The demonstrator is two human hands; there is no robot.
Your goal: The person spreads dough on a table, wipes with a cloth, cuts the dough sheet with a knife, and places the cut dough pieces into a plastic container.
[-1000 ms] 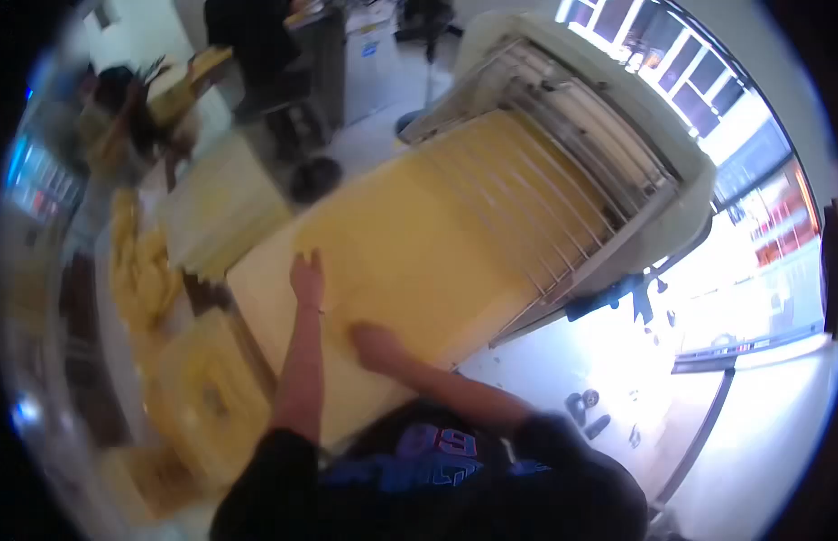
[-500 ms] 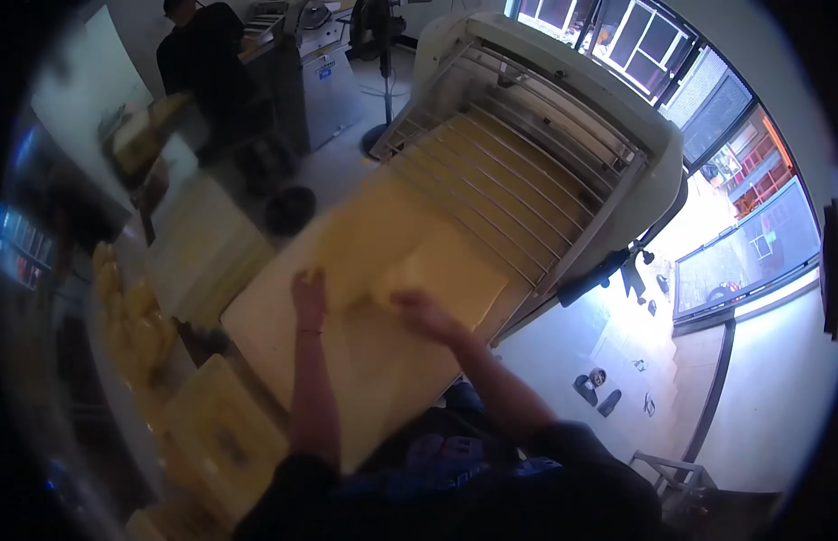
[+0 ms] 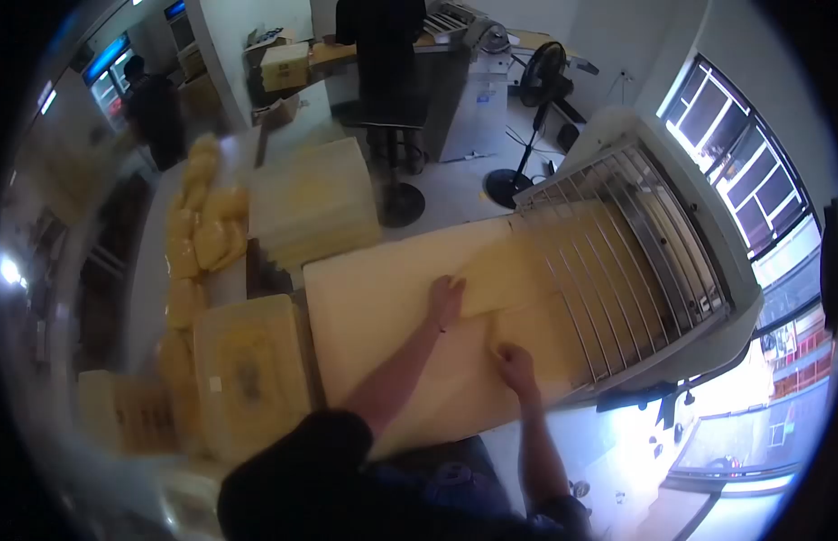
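Note:
A wide yellow sheet (image 3: pixel 518 270) lies on the pale board in front of the machine and runs under its metal bar guard (image 3: pixel 608 270). My left hand (image 3: pixel 448 296) is closed on the sheet's near left edge. Closer to my body, my right hand (image 3: pixel 514 365) is closed on another part of that edge, which is lifted and folded between the hands. The pale board (image 3: pixel 374 316) shows bare on the near left side.
Left of the board stand a stack of pale trays (image 3: pixel 315 194), a yellow-filled tub (image 3: pixel 252 361) and bagged yellow pieces (image 3: pixel 202 225). A fan (image 3: pixel 541 77) stands behind. Two people (image 3: pixel 383 54) (image 3: pixel 153 108) are farther back.
My view has swung left. The sheet's near edge has been drawn back toward the bar guard, baring more board, and both hands have moved with it toward the machine.

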